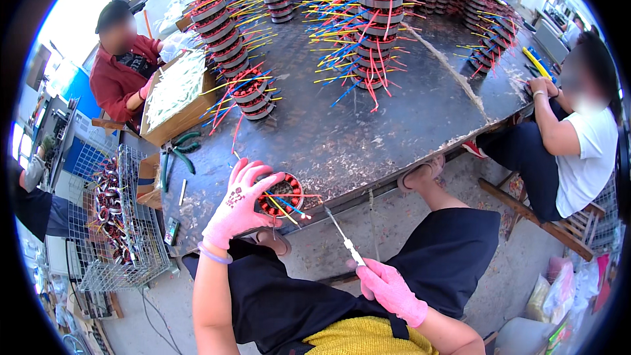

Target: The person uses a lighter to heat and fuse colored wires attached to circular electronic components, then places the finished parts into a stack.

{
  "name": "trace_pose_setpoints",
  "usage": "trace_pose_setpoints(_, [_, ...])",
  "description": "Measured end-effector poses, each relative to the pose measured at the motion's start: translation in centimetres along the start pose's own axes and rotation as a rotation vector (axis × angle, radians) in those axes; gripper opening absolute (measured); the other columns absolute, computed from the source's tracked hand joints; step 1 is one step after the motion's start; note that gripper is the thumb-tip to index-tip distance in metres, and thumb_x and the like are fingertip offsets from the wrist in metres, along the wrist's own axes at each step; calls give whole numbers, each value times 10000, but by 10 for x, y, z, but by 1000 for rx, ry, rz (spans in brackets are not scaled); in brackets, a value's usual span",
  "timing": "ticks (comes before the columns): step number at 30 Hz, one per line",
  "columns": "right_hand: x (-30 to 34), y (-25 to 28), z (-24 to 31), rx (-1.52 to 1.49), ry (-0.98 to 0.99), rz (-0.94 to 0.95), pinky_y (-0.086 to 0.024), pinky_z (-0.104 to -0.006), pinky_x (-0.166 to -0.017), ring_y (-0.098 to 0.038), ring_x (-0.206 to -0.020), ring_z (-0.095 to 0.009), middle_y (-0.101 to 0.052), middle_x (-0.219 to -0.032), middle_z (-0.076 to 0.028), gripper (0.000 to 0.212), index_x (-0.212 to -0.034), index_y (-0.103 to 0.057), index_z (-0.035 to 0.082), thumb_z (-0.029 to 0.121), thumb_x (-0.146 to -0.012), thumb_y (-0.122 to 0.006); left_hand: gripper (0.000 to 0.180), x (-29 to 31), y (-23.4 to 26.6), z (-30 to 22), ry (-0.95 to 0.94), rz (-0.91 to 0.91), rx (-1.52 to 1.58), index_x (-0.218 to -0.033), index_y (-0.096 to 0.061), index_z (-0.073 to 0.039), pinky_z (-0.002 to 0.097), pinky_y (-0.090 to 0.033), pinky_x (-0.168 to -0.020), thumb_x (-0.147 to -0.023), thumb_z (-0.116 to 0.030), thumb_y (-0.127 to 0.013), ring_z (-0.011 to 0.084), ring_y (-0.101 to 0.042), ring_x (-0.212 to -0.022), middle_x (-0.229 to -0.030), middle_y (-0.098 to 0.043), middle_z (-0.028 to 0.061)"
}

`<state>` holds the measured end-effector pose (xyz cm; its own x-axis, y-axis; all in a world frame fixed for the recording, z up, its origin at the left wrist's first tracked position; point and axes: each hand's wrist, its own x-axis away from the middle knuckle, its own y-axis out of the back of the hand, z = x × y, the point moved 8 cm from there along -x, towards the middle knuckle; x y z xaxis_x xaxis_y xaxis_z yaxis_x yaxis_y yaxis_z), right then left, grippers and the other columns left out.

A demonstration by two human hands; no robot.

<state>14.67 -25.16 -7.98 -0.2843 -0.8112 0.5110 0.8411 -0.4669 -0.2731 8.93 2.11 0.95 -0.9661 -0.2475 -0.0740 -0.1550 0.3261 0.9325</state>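
Observation:
At the table's near edge, my left hand (pixel 238 205), in a pink glove, grips a motor stator (pixel 297 187) between thumb and fingers. The stator is a ring with red windings inside. Red, blue and yellow lead wires (pixel 284 205) stick out of it toward the right. My right hand (pixel 392 291), also gloved in pink, is closed round a thin tool (pixel 350 248) with a white handle and a slender metal shaft. The shaft's tip is by the end of a red lead; whether they touch I cannot tell. The tool's exact kind is unclear.
Stacked stators (pixel 374 33) with splayed wires stand on the dark table (pixel 309 125). Green-handled pliers (pixel 179 152) lie left, near a cardboard box (pixel 177 128) of pale pieces. A wire basket (pixel 125 223) holds more stators. People sit at left (pixel 121 72) and right (pixel 572 151).

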Motion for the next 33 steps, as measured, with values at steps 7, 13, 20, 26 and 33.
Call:
trace_pose_setpoints(7, [-2, -2, 4, 22, -20, 3, -363, -229, -548, -431, -588, -52, -451, -675, 46, 377, -1318, -552, 17, 248, -1031, -473, 935, -1, 2, 1, -51, -37, 39, -1342, -550, -127, 492, -188, -1208, -469, -221, -873, 307, -407, -1361, -1323, -551, 94])
trace_pose_setpoints(13, [-3, -3, 3, -20, -19, 14, -354, -227, -540, -419, -582, -47, -436, -674, 53, 375, -1313, -557, 20, 252, -1032, -475, 936, -1, 3, -1, -23, -37, 17, -1346, -548, -138, 493, -195, -1204, -471, -217, -872, 316, -393, -1369, -1331, -546, 86])
trace_pose_setpoints(20, [-4, -4, 7, -41, -4, 7, -356, -229, -539, -421, -586, -46, -444, -687, 52, 367, -1313, -561, 27, 248, -1030, -480, 915, 0, 2, 3, -16, -29, 13, -1327, -569, -139, 493, -203, -1201, -468, -222, -873, 313, -402, -1364, -1324, -556, 79])
trace_pose_setpoints(26, [-4, 1, 1, -11, -4, 13, -355, -229, -539, -425, -590, -46, -446, -698, 47, 373, -1317, -558, 26, 250, -1029, -482, 917, -2, 1, 3, -30, -40, 10, -1330, -567, -123, 494, -197, -1201, -472, -234, -873, 304, -403, -1370, -1332, -560, 80])
trace_pose_setpoints(33, [-3, -3, 9, 52, -28, 19, -359, -234, -538, -430, -586, -46, -448, -670, 45, 383, -1303, -564, 23, 276, -1031, -470, 913, -2, 0, 4, -43, -30, 6, -1341, -559, -128, 497, -178, -1203, -491, -254, -868, 302, -407, -1367, -1333, -560, 71])
